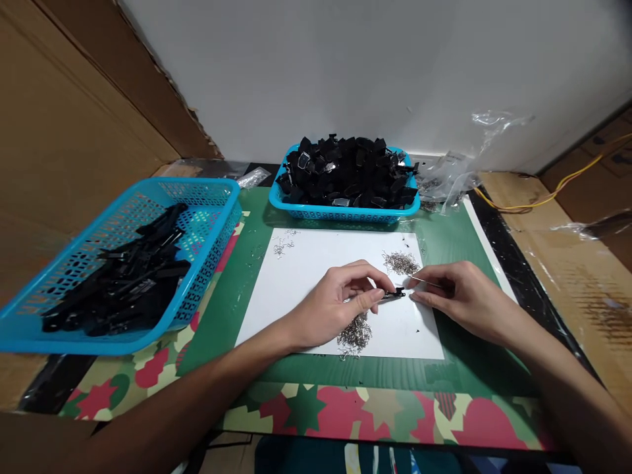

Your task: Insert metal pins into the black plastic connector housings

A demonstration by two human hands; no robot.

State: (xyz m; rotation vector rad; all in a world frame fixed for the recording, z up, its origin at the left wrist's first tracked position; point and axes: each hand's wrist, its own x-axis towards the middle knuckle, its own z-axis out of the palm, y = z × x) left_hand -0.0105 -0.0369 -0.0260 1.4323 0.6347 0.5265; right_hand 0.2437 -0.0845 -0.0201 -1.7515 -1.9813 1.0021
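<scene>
My left hand (340, 301) is closed on a small black plastic part (399, 292), pinched between thumb and fingers above the white sheet (306, 270). Just right of it, my right hand (467, 293) grips thin metal tweezers (423, 282), their tips close to the part's end; I cannot tell whether they touch it. A heap of small bent metal pieces (354, 334), like tiny springs, lies partly under my left hand. Beyond my hands sits a second heap of metal pieces (401, 263). A sparse scatter of thin pieces (284, 247) is at the sheet's far left.
Black parts fill a blue basket (345, 212) at the back. Another blue basket (217, 247) on the left holds longer black parts. Clear plastic bags (451, 174) lie at the back right. A yellow cable (557, 191) crosses the cardboard (567, 250) on the right.
</scene>
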